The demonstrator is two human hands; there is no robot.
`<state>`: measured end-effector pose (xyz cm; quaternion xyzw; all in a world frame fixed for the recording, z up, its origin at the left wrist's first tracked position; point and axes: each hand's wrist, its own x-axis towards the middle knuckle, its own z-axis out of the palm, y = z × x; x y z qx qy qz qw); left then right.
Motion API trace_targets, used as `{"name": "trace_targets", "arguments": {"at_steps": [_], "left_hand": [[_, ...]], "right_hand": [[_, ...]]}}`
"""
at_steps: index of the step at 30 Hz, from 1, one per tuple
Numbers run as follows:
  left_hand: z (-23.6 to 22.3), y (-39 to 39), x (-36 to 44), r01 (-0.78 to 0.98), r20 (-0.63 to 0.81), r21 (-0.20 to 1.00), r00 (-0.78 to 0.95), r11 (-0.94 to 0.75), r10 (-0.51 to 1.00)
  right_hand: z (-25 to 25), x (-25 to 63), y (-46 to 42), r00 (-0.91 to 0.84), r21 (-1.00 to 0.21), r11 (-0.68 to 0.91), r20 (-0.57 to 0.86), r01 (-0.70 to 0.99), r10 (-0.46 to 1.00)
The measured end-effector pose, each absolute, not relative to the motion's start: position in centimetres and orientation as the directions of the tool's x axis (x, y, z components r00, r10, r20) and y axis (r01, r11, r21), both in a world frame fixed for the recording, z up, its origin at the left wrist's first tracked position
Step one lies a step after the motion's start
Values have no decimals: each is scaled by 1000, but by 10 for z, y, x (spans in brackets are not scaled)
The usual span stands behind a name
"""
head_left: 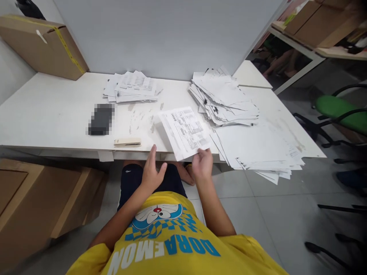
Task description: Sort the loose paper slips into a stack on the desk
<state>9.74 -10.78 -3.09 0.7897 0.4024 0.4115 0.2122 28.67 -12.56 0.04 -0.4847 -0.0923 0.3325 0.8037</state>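
My right hand pinches the lower right corner of a printed sheet of paper, which tilts up over the front edge of the desk. Whether it is one sheet or a few together, I cannot tell. My left hand hovers apart from it, in front of the desk edge, thumb and fingers spread, holding nothing. Just beyond the left hand lies a cream stapler. To the right of the held paper are a messy pile of papers and a flatter stack of sheets that overhangs the front edge.
A smaller paper pile lies at the back of the white desk, behind a dark pixelated object. Cardboard boxes stand at the back left and lower left. A green chair is at right.
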Motion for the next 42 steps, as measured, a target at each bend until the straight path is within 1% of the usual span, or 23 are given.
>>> {"name": "trace_targets", "arguments": {"at_steps": [2,3,5,6,7,8,9,12,14,17,20,23,28,32,37,40,42], "left_hand": [[-29,-128,105,385,393,762,366,-522,844],[-30,-136,108,351,378,800,336,-487,863],[-35,-143,111,306,356,863,196,-402,914],[-38,-144,110,287,330,891,127,-353,935],[-42,-142,110,257,286,920,81,-297,955],[-46,-139,110,213,222,950,61,-230,973],[-50,-136,110,156,142,976,66,-151,988],[-56,-125,118,9,-117,993,205,117,972],[-53,-119,131,-39,-227,967,328,253,917],[-40,-110,154,-136,-304,899,490,416,817],[-28,-99,171,-189,-329,826,603,531,727],[-26,-93,173,-199,-322,826,602,528,731],[-38,-96,144,-189,-324,873,463,449,825],[-40,-100,117,-145,-327,903,376,404,867],[-35,-98,109,-114,-283,928,403,355,870],[-33,-97,111,-103,-269,935,418,340,867],[-32,-98,110,-78,-260,943,429,323,865]], "right_hand": [[3,255,-153,661,-789,239,-260,-565,704],[4,240,-166,590,-761,186,-298,-621,750],[3,219,-190,423,-716,59,-343,-696,839],[0,213,-199,356,-707,1,-355,-707,864],[-3,212,-205,321,-713,-38,-362,-700,875],[-7,215,-209,329,-732,-52,-367,-680,870],[-12,221,-210,376,-759,-41,-367,-650,851],[-22,251,-203,556,-824,22,-362,-566,748],[-23,269,-195,604,-835,34,-367,-548,707],[-18,280,-185,608,-842,44,-351,-538,712],[-14,275,-182,567,-838,59,-314,-542,761],[-15,270,-185,523,-838,51,-290,-543,802],[-27,284,-190,527,-855,-19,-337,-519,780],[-29,300,-186,516,-880,-45,-318,-473,795],[-21,305,-166,365,-873,-149,-341,-464,866],[-18,299,-155,381,-861,-179,-386,-476,840],[-17,295,-151,405,-867,-170,-381,-468,831]]}}
